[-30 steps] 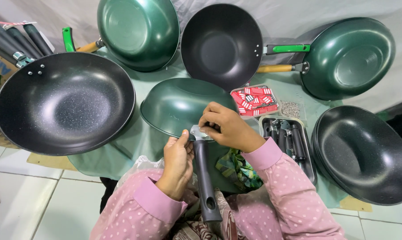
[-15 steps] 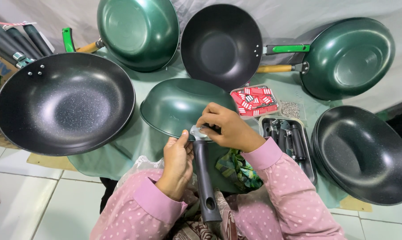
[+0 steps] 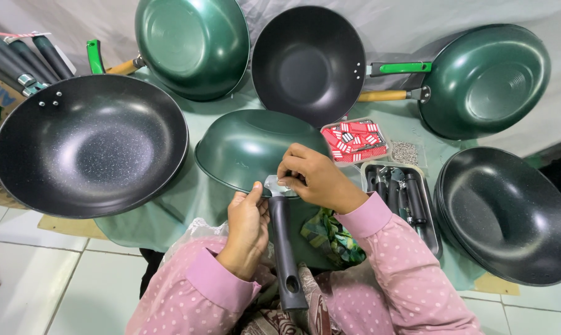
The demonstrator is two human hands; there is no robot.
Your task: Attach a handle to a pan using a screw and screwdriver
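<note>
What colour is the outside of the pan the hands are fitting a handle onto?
Dark green, glossy, on the upturned pan; its handle is black. Seen in the head view.

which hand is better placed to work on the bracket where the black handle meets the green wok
Right, probably. The right hand already rests its fingertips on the metal bracket at the green wok rim, while the left hand steadies the black handle just below.
</note>
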